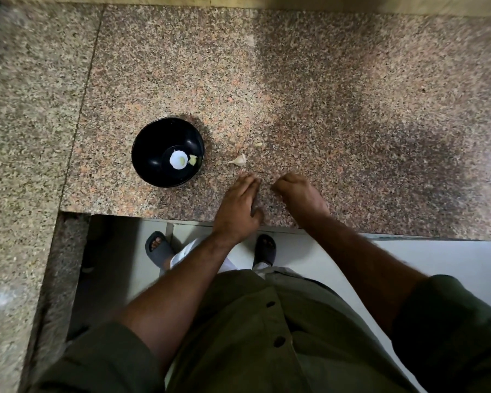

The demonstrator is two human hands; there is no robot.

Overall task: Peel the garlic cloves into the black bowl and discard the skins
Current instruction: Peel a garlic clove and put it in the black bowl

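Speckled granite forms the bench, seen from above, with pale floor below its near edge. Nearest the camera is an olive buttoned shirt, and beyond it two feet in dark slides stand on the floor. Both bare forearms reach out over the bench edge. The left hand lies flat on the stone, fingers straight and together, thumb near the edge. Just beside it, the right hand is curled into a loose fist, knuckles forward; whether it holds anything cannot be told. Just past the left fingertips lies an unpeeled clove, and a little farther a small scrap of skin. Left of these sits the bowl, holding a peeled clove beside a bright glare spot.
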